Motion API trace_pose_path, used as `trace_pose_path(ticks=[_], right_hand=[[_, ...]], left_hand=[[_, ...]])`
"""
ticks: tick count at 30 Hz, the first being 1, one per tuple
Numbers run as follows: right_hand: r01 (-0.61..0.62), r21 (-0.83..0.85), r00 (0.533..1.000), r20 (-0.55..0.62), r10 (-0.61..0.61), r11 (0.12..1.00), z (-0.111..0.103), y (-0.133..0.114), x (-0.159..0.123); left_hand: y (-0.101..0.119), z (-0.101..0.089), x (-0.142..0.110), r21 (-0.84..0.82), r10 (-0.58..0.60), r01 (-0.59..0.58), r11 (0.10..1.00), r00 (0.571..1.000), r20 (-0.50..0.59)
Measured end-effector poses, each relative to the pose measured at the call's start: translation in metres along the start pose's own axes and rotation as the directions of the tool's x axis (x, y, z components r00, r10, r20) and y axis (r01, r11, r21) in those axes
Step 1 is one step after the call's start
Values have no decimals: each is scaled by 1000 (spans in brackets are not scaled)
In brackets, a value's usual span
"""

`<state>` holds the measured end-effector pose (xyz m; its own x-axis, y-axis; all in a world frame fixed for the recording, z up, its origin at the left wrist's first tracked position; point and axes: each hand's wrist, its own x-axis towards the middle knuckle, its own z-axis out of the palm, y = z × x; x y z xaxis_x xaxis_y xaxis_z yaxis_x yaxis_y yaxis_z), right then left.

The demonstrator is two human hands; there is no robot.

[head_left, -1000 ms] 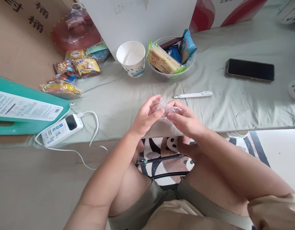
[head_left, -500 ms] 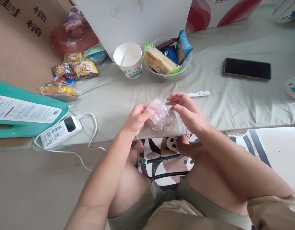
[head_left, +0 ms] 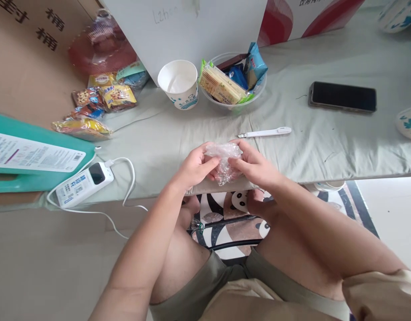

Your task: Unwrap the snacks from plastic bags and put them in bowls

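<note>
A crumpled piece of clear plastic wrap (head_left: 224, 166), maybe bubble wrap, is held between both hands at the front edge of the table. My left hand (head_left: 195, 167) grips its left side, thumb on top. From the right, my right hand (head_left: 254, 162) closes on the other side, its thumb also pressed on the plastic. Whether anything lies inside the wrap I cannot tell. Just beyond the right hand a white utility knife (head_left: 265, 133) with a short metal tip lies on the cloth.
Behind are a paper cup (head_left: 179, 87) and a clear bowl (head_left: 248, 103) of packaged snacks. A phone (head_left: 342, 96) lies to the right. On the left are snack packets (head_left: 117, 96), a green jug (head_left: 31, 154) and a white power bank (head_left: 85, 183) with a cable.
My right hand has come down and left onto the plastic, taking hold of its right side. The wrap is now spread between both hands, and the knife's tip is uncovered.
</note>
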<state>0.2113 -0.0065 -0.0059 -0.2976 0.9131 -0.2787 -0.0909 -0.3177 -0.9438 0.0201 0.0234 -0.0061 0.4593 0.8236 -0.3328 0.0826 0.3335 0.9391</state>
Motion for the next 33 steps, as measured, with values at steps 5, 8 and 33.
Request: trace_pose_path(ticks=[5,8,33], right_hand=[[73,147,997,-14,-72,986,2,0,2],[25,244,999,-25,-19,969,3,0,4],[409,-808,766,53,-640,424,45,-78,29]], left_hand=[[6,-3,-1,-122,145,-151,981,988,-59],[8,-4,-1,-200,164,-173,964,985,-60],[27,-35,5,-287,118,-293,912,857,-501]])
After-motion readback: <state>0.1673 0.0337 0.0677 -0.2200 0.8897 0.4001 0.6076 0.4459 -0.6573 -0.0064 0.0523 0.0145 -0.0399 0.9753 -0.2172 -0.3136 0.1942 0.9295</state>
